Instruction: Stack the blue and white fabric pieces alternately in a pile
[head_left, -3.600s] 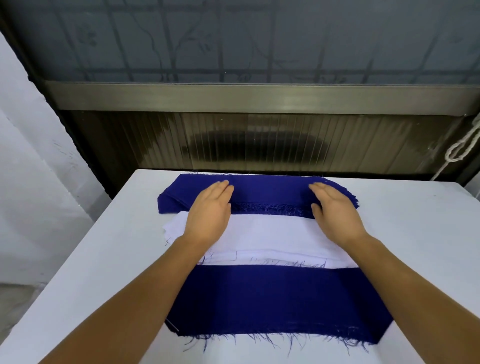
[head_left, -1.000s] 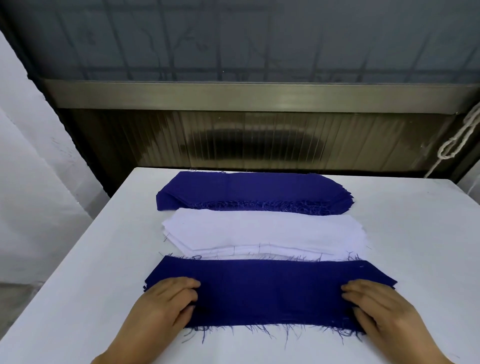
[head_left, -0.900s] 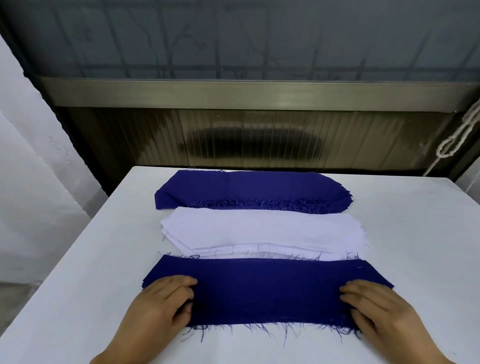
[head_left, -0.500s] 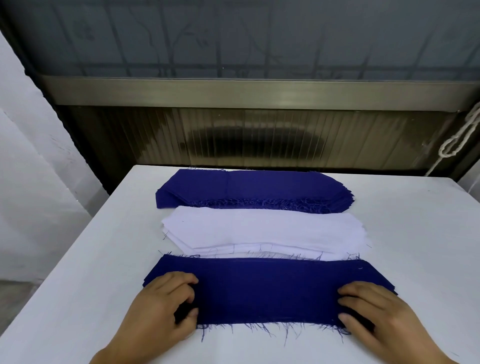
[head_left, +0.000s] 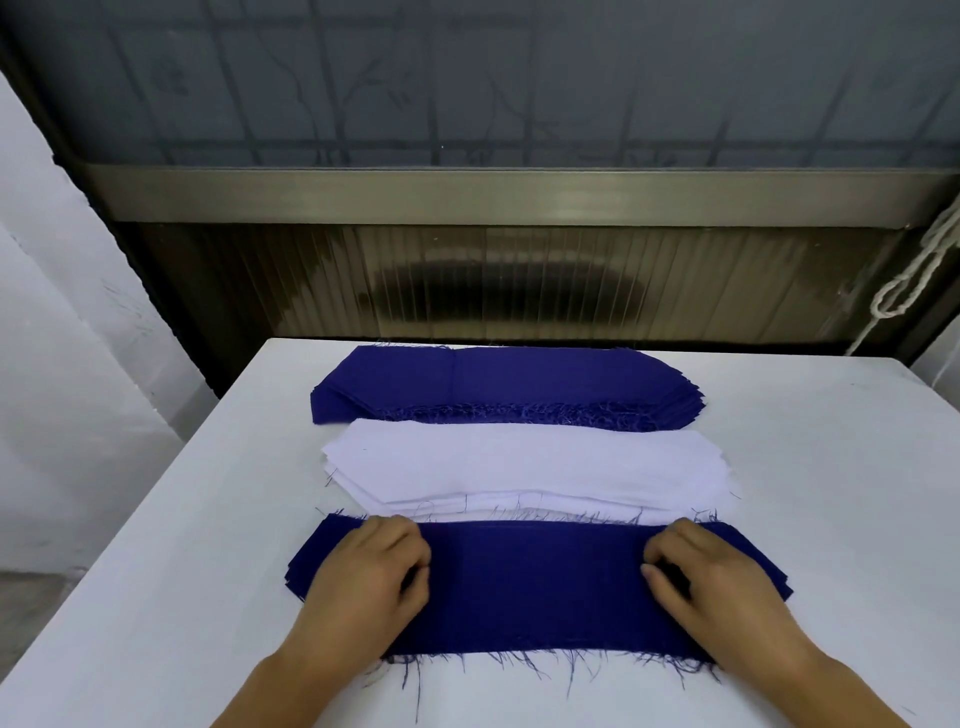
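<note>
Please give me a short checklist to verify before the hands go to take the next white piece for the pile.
1. Near pile lies flat on the table: ok.
2. Top of near pile is blue, so white comes next: ok.
3. White stack is uncovered and within view: ok.
4. Left hand and right hand hold nothing else: ok, both only rest on the near pile's ends.
5. Pile edges aligned: cannot tell, hands cover the ends.
6. Far blue stack lies apart from the near pile: ok.
</note>
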